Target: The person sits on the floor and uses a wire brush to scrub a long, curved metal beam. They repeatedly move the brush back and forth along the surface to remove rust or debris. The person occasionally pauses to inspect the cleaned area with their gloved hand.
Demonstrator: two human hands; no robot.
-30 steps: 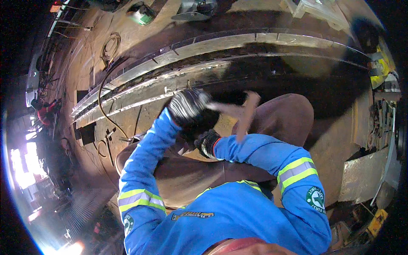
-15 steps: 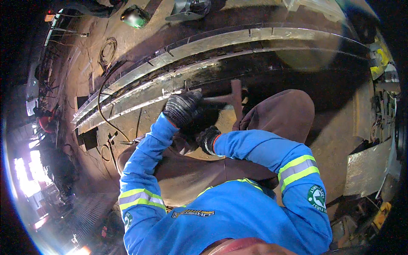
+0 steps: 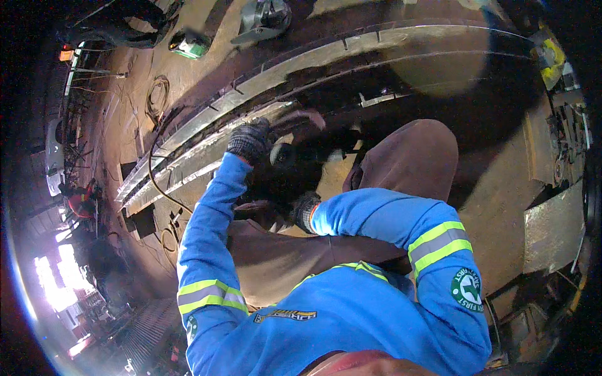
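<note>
My left hand (image 3: 249, 139), in a dark knit glove, is closed round the handle of a hammer (image 3: 308, 118). The hammer's head is smeared by motion, above the near side of a long metal beam (image 3: 188, 166). Alongside it runs a second long, pale metal strip (image 3: 276, 66) with short dark marks along its edge. My right hand (image 3: 306, 212), gloved too, rests low between my bent legs; its fingers are lost in shadow, so what it holds, if anything, is hidden.
A grey welding helmet (image 3: 262, 22) and a green-and-white container (image 3: 189, 45) lie beyond the beams. Coiled cable (image 3: 158, 99) sits at far left, near another person's dark-clothed legs (image 3: 113, 25). A hose (image 3: 152, 172) crosses the beam ends. Sheet metal (image 3: 553, 229) stands at right.
My left hand has moved slightly left and up, and the hammer has swung up and left from above my knee. My right hand stays nearly in place. The view has shifted slightly.
</note>
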